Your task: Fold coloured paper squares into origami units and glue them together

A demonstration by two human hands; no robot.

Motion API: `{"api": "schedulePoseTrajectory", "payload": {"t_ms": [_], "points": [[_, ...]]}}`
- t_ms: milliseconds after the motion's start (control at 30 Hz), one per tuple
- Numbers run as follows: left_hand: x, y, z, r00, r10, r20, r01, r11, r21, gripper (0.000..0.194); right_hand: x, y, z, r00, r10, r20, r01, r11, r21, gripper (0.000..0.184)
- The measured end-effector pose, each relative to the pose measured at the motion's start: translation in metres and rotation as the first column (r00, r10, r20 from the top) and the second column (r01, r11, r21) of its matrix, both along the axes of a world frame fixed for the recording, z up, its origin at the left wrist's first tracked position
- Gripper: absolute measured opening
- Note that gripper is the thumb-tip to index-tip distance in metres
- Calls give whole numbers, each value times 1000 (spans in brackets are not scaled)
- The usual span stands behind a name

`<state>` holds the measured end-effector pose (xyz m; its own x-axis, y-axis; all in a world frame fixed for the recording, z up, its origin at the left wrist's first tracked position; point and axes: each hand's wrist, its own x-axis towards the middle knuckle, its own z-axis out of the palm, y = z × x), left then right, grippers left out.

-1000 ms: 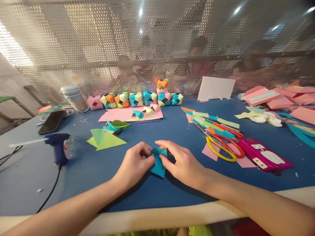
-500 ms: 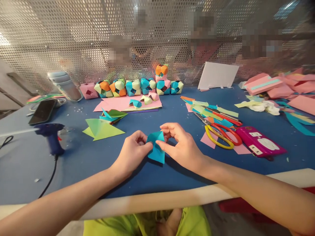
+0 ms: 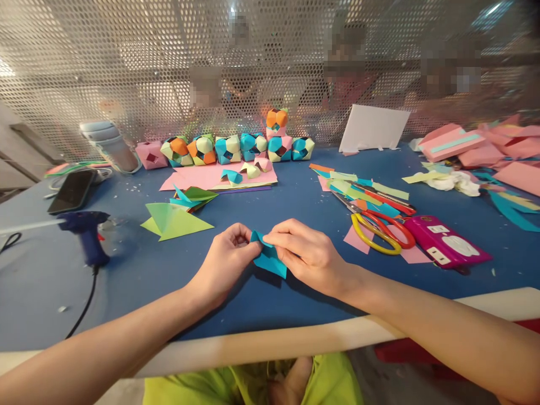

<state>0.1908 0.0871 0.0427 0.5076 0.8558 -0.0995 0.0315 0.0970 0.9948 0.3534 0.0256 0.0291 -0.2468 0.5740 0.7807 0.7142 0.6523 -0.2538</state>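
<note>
Head view: my left hand and right hand pinch the blue paper between them, its free edge nearer me.

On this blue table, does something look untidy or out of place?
Slightly: on the right, a crumpled white wad lies among paper scraps, looking like litter, unlike the neat row of paper balls.
</note>
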Motion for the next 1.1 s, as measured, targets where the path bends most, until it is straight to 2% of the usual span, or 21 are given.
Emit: {"api": "schedulePoseTrajectory", "payload": {"t_ms": [333,467,533,633,733,800,967,1100], "points": [[0,-2,2,1000,-20,-22,21,999,50,9,3,-2,2,996,34,78,-29,998,-59,24],[-2,-2,4,999,-15,-51,17,999,51,11,0,-4,6,998,53,18,-52,996,-66,21],[-3,-2,4,996,0,-92,10,994,106,12,-2,-4,9,997,44,-61,-50,994,-96,18],[-3,-2,3,984,10,-178,36,967,254,9,-7,-4,11,991,-46,-129,28,990,-135,19],[-2,-4,2,973,7,-232,80,928,364,5,-9,-2,10,989,-133,-60,125,985,-121,13],[-1,-6,2,966,19,-258,90,912,401,5,-9,-2,10,989,-146,1,145,983,-114,6],[-2,-7,7,957,-34,-289,149,910,386,4,-4,-1,12,994,-104,24,106,990,-97,11],[-5,-4,14,947,-140,-289,234,916,325,21,0,-1,14,995,-85,-43,79,989,-121,11]]}}
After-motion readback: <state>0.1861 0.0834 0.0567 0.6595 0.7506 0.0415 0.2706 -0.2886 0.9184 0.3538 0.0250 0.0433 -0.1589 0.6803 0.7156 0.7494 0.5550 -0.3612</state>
